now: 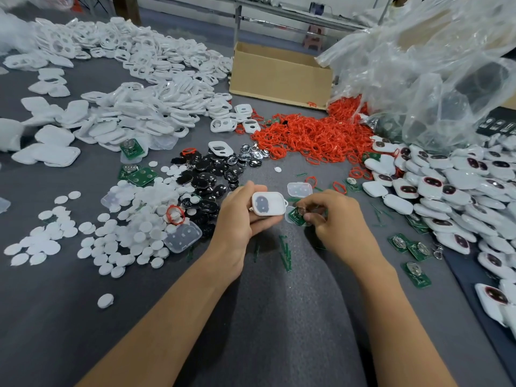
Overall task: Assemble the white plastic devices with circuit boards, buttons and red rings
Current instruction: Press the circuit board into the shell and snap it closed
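Fingers (264, 223), head view: left hand (237, 219) curls round white housing (268, 203), over counter (279, 317), front centre. Right hand (335, 219) pinches green circuit board (297, 218) at fingertips, just beside housing edge. Risk, as I judge: board goes in tilted or reversed, since grip is small; it may slip down among green scraps (285, 252).

Open cardboard box (279, 76) is sitting at the far side of the grey counter (279, 317). Crumpled clear plastic bag (432, 65) is lying just beside it, on the right. Pink stool (314, 37) is standing behind.
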The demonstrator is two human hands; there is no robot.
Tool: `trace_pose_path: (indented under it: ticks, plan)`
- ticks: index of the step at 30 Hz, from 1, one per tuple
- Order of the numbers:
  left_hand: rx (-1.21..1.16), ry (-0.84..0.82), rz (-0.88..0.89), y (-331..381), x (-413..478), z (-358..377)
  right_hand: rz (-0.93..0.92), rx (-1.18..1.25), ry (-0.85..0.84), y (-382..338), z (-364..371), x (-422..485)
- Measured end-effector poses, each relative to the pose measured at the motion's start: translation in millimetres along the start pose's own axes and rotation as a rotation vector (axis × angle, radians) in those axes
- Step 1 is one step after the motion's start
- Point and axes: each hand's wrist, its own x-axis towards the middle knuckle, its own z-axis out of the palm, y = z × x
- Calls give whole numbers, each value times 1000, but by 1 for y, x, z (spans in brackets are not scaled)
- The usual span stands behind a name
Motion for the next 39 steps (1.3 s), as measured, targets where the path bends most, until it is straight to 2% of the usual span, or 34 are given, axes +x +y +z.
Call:
trace_pose_path:
  ticks: [4,14,21,25,28,39]
  plan:
    - [6,-4,-2,0,1,-1,16,63,13,1,-1,0]
    - [17,-16,3,0,1,0,2,24,16,4,4,3]
    - [51,-30,-2,-2,0,-2,-91,125,282,-10,-5,0]
    - [46,-70,-2,-1,-2,0,-214,140,184,-27,0,-5]
    - [62,-86,-6,-1,-3,0,-228,93,94,-30,4,-7]
    - [163,-97,7,-3,-1,-1,-238,140,54,-29,10,-6]
